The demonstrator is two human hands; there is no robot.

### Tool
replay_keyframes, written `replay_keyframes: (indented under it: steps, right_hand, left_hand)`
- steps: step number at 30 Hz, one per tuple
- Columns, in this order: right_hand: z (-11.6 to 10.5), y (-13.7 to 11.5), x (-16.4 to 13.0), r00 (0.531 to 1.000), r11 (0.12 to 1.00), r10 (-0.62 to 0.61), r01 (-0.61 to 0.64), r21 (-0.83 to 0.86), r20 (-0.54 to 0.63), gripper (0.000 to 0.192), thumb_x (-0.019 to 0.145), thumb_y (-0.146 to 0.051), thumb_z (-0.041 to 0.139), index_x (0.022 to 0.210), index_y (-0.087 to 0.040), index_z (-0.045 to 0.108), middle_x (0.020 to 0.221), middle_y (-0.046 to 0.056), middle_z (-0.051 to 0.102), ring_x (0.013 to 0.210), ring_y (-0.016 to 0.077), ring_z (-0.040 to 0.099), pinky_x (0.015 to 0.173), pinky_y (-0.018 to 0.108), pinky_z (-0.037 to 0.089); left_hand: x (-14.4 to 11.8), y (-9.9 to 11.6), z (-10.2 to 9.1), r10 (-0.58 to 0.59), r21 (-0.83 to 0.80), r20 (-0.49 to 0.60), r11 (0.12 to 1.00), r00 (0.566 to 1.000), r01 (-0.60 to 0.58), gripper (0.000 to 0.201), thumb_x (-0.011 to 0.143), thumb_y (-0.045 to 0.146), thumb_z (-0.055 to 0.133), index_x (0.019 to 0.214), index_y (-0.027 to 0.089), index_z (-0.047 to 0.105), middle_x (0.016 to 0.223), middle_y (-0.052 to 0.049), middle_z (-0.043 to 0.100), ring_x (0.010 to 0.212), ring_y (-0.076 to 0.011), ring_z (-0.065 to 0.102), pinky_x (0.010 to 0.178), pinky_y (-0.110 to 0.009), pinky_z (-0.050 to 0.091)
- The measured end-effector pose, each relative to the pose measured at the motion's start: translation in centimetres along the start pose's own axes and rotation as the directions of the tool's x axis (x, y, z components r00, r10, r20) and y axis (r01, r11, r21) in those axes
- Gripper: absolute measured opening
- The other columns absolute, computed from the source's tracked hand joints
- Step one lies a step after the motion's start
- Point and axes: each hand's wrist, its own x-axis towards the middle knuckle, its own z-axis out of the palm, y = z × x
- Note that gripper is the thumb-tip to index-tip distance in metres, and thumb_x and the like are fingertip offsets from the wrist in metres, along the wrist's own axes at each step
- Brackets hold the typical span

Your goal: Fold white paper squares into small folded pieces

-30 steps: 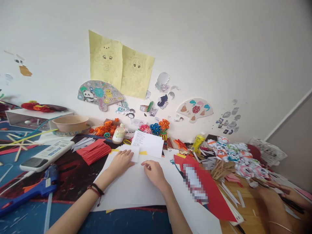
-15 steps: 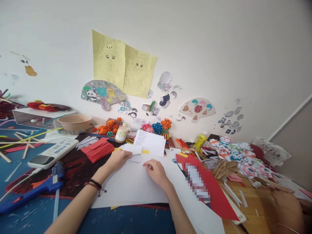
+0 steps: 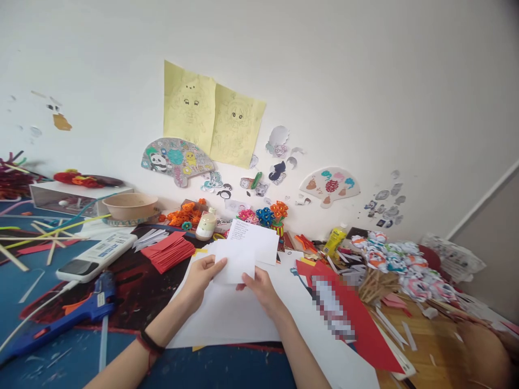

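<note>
Judging by how things lie, the work is near its start: the card (image 3: 237, 262) is lifted clear of the big white sheet (image 3: 227, 316) but shows no fold, cut or glue that can be made out, so whatever shaping it gets seems to lie ahead.

Going left to right: the glue gun (image 3: 60, 319) and the red paper stack (image 3: 170, 251) lie on the table (image 3: 48, 356) well to the left of the fingers, untouched. The left hand (image 3: 200, 278) has its fingers closed on the card's left edge, thumb on the near face, the rest hidden behind it. The card stands tilted up between both hands, just above the sheet. The right hand (image 3: 261, 286) pinches the card's lower right corner, fingers curled shut on it. A note (image 3: 253, 240) with writing stands just behind the fingers. Red paper (image 3: 357, 319) lies to the right, apart from them.
</note>
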Motion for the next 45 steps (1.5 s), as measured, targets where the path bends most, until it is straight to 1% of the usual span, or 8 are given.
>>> replay_keyframes:
  steps: [6, 13, 24, 33, 35, 38, 40, 45]
  right_hand:
    - [0.6, 0.6, 0.0, 0.995, 0.995, 0.094, -0.095, -0.012, -0.014, 0.038, 0.078, -0.047, 0.06, 0.082, -0.009, 0.067, 0.07, 0.007, 0.066, 0.06, 0.0176, 0.06, 0.059, 0.029, 0.049]
    - [0.1, 1.2, 0.2, 0.99, 0.991, 0.129, -0.131, -0.025, -0.06, 0.035, 0.075, -0.045, 0.064, 0.078, -0.01, 0.067, 0.071, 0.006, 0.065, 0.058, 0.0164, 0.059, 0.053, 0.028, 0.05]
    - [0.0, 0.5, -0.1, 0.989, 0.989, 0.148, -0.148, -0.017, -0.023, 0.036, 0.076, -0.047, 0.061, 0.072, -0.011, 0.064, 0.063, 0.004, 0.062, 0.049, 0.0136, 0.054, 0.046, 0.026, 0.046]
    - [-0.2, -0.2, 0.1, 0.979, 0.996, 0.083, -0.087, -0.009, -0.185, 0.023, 0.074, -0.035, 0.066, 0.074, -0.013, 0.064, 0.059, 0.0, 0.056, 0.054, 0.0113, 0.049, 0.053, 0.023, 0.039]
    - [-0.4, -0.5, 0.1, 0.971, 0.996, 0.084, -0.082, 0.015, -0.222, 0.02, 0.073, -0.033, 0.067, 0.074, -0.013, 0.064, 0.059, 0.0, 0.055, 0.054, 0.0109, 0.047, 0.053, 0.023, 0.038]
    - [-0.4, -0.5, 0.1, 0.969, 0.996, 0.094, -0.094, 0.008, -0.227, 0.019, 0.071, -0.032, 0.068, 0.072, -0.013, 0.065, 0.057, -0.001, 0.053, 0.051, 0.0101, 0.044, 0.05, 0.023, 0.035]
    - [-0.2, -0.3, 0.1, 0.967, 0.995, 0.097, -0.092, 0.032, -0.237, 0.02, 0.072, -0.033, 0.068, 0.07, -0.013, 0.064, 0.057, 0.0, 0.053, 0.051, 0.0105, 0.044, 0.05, 0.024, 0.035]
    - [0.5, 0.2, 0.2, 0.959, 0.991, 0.065, -0.028, 0.134, -0.276, 0.032, 0.079, -0.04, 0.06, 0.063, -0.013, 0.059, 0.06, 0.001, 0.053, 0.057, 0.0128, 0.047, 0.055, 0.025, 0.038]
  left_hand:
    - [-0.7, 0.3, -0.9, -0.048, 0.011, 0.173, 0.999, 0.984, 0.047, 0.04, 0.07, 0.043, 0.066, 0.096, 0.013, 0.062, 0.084, -0.007, 0.07, 0.074, -0.0209, 0.063, 0.063, -0.028, 0.048]
    - [-0.2, -1.3, -1.3, 0.126, 0.518, 0.088, 0.842, 0.988, -0.153, 0.036, 0.078, 0.048, 0.052, 0.067, 0.014, 0.057, 0.055, 0.002, 0.051, 0.052, -0.0117, 0.044, 0.047, -0.021, 0.029]
    - [-0.7, -2.4, -0.8, 0.161, 0.56, 0.017, 0.816, 0.987, -0.143, 0.04, 0.075, 0.052, 0.053, 0.058, 0.015, 0.051, 0.051, 0.004, 0.041, 0.05, -0.011, 0.038, 0.046, -0.022, 0.026]
    - [-0.6, -1.0, -1.2, 0.207, 0.431, 0.02, 0.881, 0.978, -0.196, 0.04, 0.083, 0.045, 0.05, 0.106, 0.014, 0.06, 0.06, 0.002, 0.058, 0.053, -0.0125, 0.05, 0.05, -0.021, 0.04]
    - [-0.7, -0.4, -1.2, 0.236, 0.473, 0.071, 0.847, 0.969, -0.241, 0.045, 0.084, 0.045, 0.049, 0.119, 0.017, 0.055, 0.082, -0.004, 0.067, 0.065, -0.0157, 0.058, 0.055, -0.023, 0.044]
    - [-0.9, 0.2, -1.1, 0.327, 0.542, 0.178, 0.755, 0.928, -0.37, 0.048, 0.088, 0.039, 0.043, 0.134, 0.025, 0.04, 0.128, -0.005, 0.054, 0.103, -0.0218, 0.056, 0.075, -0.026, 0.048]
    - [-0.9, 0.1, -1.2, 0.361, 0.628, 0.242, 0.65, 0.901, -0.429, 0.048, 0.092, 0.03, 0.035, 0.139, 0.028, 0.03, 0.129, -0.004, 0.054, 0.106, -0.0207, 0.056, 0.079, -0.027, 0.047]
    - [-1.0, -0.8, -0.9, 0.377, 0.788, 0.516, 0.144, 0.769, -0.599, 0.066, 0.083, 0.003, 0.032, 0.142, 0.029, 0.02, 0.128, -0.006, 0.054, 0.103, -0.0208, 0.056, 0.085, -0.033, 0.043]
